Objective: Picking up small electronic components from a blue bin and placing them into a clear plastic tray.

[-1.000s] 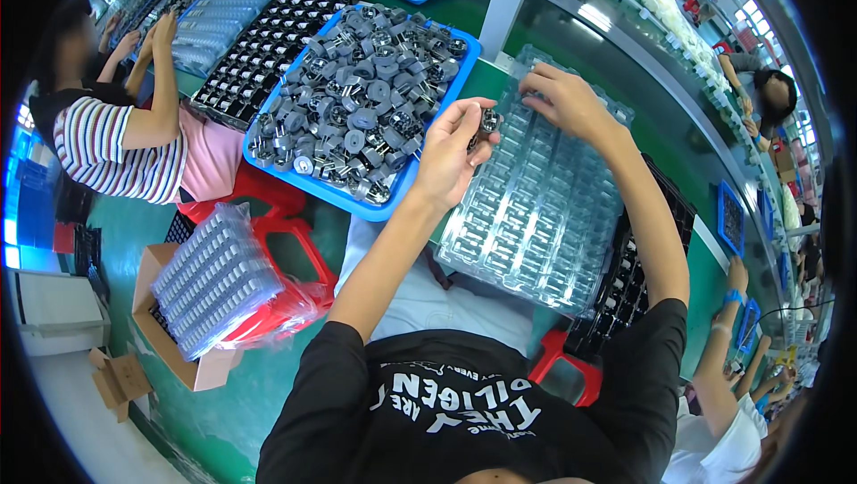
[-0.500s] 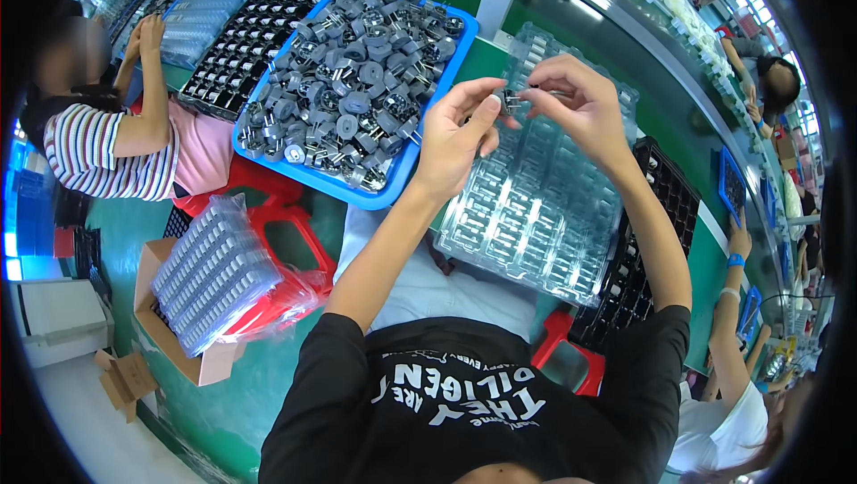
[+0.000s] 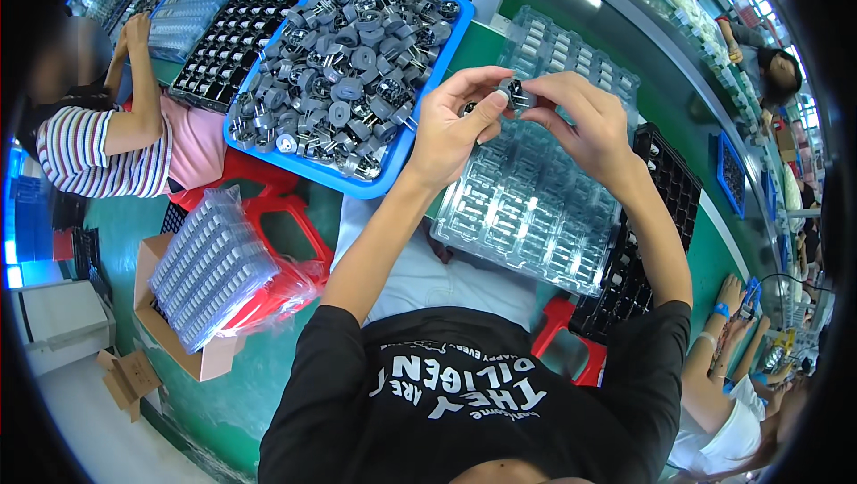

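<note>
Above the clear plastic tray (image 3: 528, 216), my two hands meet around a small round grey part with metal pins (image 3: 516, 93). My left hand (image 3: 444, 134) pinches it between thumb and fingers, and a second dark round part (image 3: 468, 108) shows within its curled fingers. My right hand (image 3: 589, 122) grips the first part from the other side with thumb and forefinger. Small white parts (image 3: 558, 54) sit in the tray's far pockets. Left of my hands, a blue bin (image 3: 386, 184) is heaped with the same pinned grey parts (image 3: 344, 95).
Black pocketed trays (image 3: 665, 189) extend beneath and beside the clear tray. Another black tray (image 3: 241, 42), filled, lies beyond the bin. A co-worker in a striped shirt (image 3: 103, 149) sits at left. An open carton (image 3: 192, 346) with stacked trays and red stools (image 3: 286, 216) stand below.
My right hand has shifted its fingers around the grey part, which now shows more plainly between both hands. At right, a co-worker's arm has drawn back from a blue tray.
</note>
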